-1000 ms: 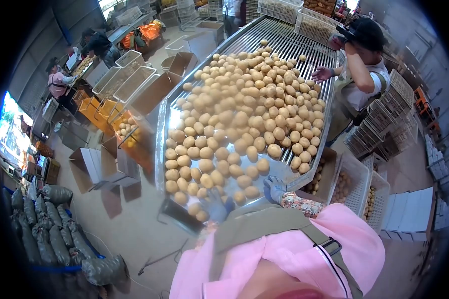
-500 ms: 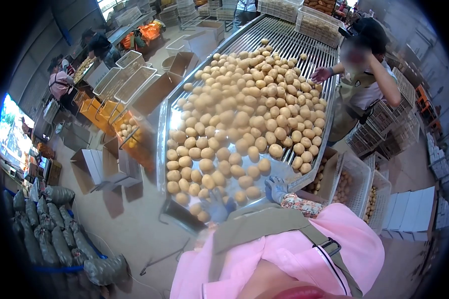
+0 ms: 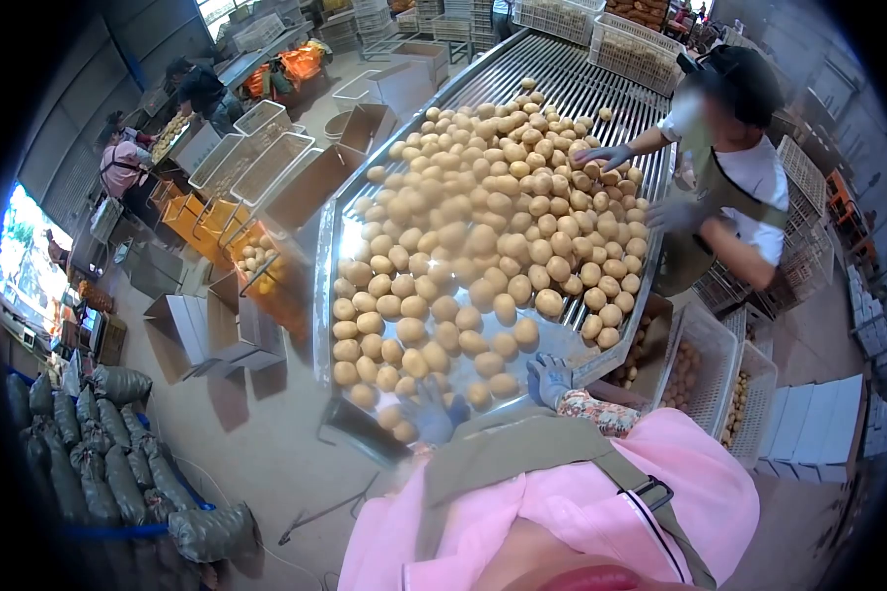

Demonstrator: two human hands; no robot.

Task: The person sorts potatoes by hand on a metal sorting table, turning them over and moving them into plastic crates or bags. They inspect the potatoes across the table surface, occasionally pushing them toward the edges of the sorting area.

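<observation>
Many potatoes (image 3: pixel 522 241) lie heaped on a metal sorting table (image 3: pixel 327 286) with a slatted upper part. My left hand (image 3: pixel 434 412), in a grey-blue glove, rests with spread fingers at the near edge, beside the lowest potatoes. At the table's near right corner, my right hand (image 3: pixel 549 380) lies gloved on bare metal, fingers apart and holding nothing. Across the right edge, a co-worker (image 3: pixel 744 148) in a dark cap has one gloved hand on the potatoes and the other near the table's side.
White crates (image 3: pixel 700 360) and a stack of white cartons (image 3: pixel 808 419) stand at the right. Open cardboard boxes (image 3: pixel 212 330) and orange bag holders (image 3: pixel 192 227) are at the left. Filled sacks (image 3: pixel 99 453) lie lower left. More people work at the far left.
The co-worker's raised arm has come down, and their other hand has reached further over the potatoes. My hands have hardly moved. The view has shifted slightly.
</observation>
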